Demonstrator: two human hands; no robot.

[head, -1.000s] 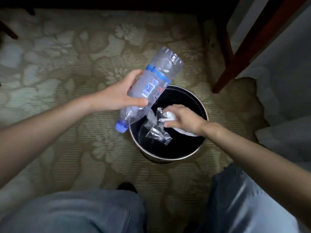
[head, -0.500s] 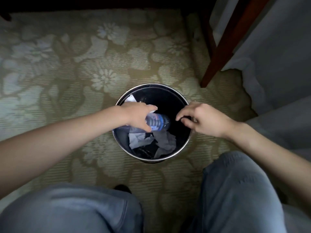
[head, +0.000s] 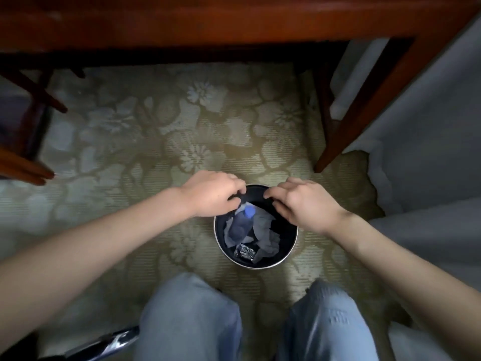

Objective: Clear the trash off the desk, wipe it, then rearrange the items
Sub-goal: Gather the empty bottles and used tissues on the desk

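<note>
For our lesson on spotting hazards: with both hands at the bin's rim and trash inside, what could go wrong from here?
1. The left hand and right hand are at the far rim of the bin; a pull there might tip it and spill the tissues.
2. The bottle leans cap up, so it could slide out in a tip.
3. The desk edge is close ahead; rising carelessly may bump it.

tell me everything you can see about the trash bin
The trash bin is round, with a shiny metal-looking rim and dark inner wall. It stands upright on the flowered carpet, just ahead of the person's knees. Inside lie a plastic bottle with a blue cap, crumpled paper and a clear wrapper. The left hand and right hand hover at its far rim, fingers curled; whether they touch it is unclear.
</note>
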